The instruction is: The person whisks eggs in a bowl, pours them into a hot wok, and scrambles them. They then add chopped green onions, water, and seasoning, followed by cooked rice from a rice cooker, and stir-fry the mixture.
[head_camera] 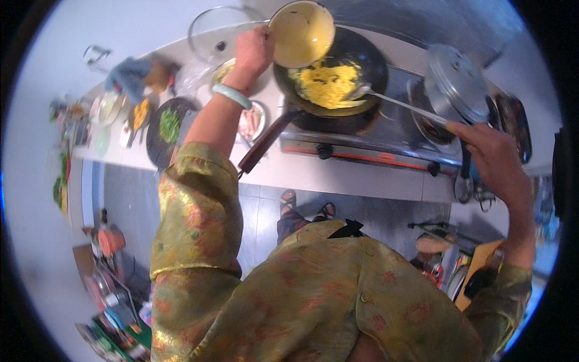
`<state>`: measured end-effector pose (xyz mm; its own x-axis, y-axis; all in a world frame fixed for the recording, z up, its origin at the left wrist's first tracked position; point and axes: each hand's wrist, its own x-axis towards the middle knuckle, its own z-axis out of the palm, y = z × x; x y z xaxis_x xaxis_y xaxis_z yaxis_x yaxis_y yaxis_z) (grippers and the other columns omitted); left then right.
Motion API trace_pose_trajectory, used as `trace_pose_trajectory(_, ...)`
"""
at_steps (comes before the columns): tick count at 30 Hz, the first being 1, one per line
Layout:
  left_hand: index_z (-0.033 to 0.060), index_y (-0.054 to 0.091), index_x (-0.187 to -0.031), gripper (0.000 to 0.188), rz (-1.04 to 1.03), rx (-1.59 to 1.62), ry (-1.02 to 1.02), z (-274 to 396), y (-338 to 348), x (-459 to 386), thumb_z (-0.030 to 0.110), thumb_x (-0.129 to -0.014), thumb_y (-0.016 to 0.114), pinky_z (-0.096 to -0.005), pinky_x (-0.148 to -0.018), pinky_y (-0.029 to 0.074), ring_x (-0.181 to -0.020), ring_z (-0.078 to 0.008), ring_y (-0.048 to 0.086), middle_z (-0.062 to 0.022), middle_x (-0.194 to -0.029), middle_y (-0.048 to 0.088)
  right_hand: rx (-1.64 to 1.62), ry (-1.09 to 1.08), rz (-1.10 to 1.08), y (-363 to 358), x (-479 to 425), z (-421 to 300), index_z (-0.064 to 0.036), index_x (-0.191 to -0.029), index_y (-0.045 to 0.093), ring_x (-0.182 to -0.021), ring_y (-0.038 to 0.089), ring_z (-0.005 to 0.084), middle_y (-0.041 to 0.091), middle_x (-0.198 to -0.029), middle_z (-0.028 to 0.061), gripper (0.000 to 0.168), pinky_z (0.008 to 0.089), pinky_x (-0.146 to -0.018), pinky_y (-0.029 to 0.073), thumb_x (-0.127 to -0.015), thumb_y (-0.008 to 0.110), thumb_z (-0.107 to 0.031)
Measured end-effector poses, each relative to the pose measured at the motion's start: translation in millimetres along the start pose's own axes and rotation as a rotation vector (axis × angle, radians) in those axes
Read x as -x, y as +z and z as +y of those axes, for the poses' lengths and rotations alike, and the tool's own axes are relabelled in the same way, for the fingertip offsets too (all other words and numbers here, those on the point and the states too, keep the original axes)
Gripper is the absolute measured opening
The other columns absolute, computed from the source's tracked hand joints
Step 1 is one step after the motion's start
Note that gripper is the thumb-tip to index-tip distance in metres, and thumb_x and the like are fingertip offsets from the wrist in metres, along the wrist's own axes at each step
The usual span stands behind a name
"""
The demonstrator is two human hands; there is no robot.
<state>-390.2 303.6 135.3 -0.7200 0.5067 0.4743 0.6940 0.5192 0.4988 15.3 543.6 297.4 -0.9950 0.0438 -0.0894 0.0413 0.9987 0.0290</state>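
My left hand [256, 49] grips the rim of a dark-edged enamel bowl [302, 34], which is tipped over the far left of a black wok [377, 59]. Its inside looks coated with a thin yellow film. In the wok lies a mass of scrambled egg [330, 83], yellow and partly set. My right hand [493, 156] holds the long handle of a metal spatula [407, 106], and the spatula's blade rests at the right edge of the egg. The wok's wooden handle [269, 142] points towards me over the counter edge.
A gas stove [362, 156] carries the wok, with a lidded metal pot [454, 83] at its right. Left on the counter are chopped greens on a round dark board [158, 145], a bowl of sliced meat [251, 121], a blue cloth [129, 77] and a glass lid [199, 34].
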Motion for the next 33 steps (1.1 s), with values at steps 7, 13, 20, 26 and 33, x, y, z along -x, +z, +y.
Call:
trace_pose_trajectory(7,-0.0152,0.058,-0.097,0.033,-0.11,0.591,-0.587,-29,-20,46,0.018,-0.093,0.056,-0.0322,-0.057,0.06,-0.067,-0.0242,0.069,-0.0186,-0.084,0.066,0.014,-0.064,-0.11,1,-43,-9,-0.011,-0.126,0.058,-0.089,0.064,0.0279,0.063,-0.103,0.0157,0.04,0.0417,-0.081,0.05,-0.087,0.054,-0.003)
trace_pose_trajectory(13,-0.0138,0.057,-0.104,0.031,-0.186,0.71,-0.674,-40,-23,52,0.016,-0.096,0.054,-0.0291,-0.057,0.059,-0.066,-0.0229,0.068,-0.0183,-0.089,0.065,-0.099,0.154,-0.075,25,-71,-36,-0.003,-0.121,0.061,-0.096,0.062,0.0328,0.064,-0.106,0.0195,0.035,0.0429,-0.088,0.045,-0.087,0.053,-0.001)
trace_pose_trajectory(20,-0.0132,0.057,-0.104,0.029,-0.274,0.744,-0.571,-49,1,23,0.014,-0.095,0.053,-0.0292,-0.058,0.06,-0.068,-0.0225,0.067,-0.0169,-0.09,0.065,-0.336,0.175,0.075,25,-21,-55,0.0,-0.122,0.059,-0.086,0.06,0.0325,0.062,-0.094,0.0192,0.038,0.0365,-0.078,0.046,-0.084,0.055,-0.004)
trace_pose_trajectory(26,-0.0088,0.064,-0.094,0.026,-0.224,0.664,-0.446,-49,24,8,0.016,-0.089,0.057,-0.0364,-0.061,0.057,-0.066,-0.0288,0.071,-0.0226,-0.082,0.068,-0.474,0.418,0.176,50,14,-66,-0.004,-0.124,0.059,-0.102,0.062,0.0339,0.064,-0.113,0.0199,0.037,0.0384,-0.09,0.047,-0.088,0.056,-0.01)
trace_pose_trajectory(33,-0.002,0.066,-0.094,0.022,-0.049,0.284,-0.233,-15,46,16,0.017,-0.085,0.061,-0.0436,-0.077,0.053,-0.081,-0.0376,0.067,-0.024,-0.084,0.067,-0.599,0.612,0.276,118,27,-64,-0.003,-0.132,0.055,-0.112,0.059,0.0213,0.062,-0.125,0.0139,0.038,0.0328,-0.096,0.044,-0.096,0.053,-0.016)
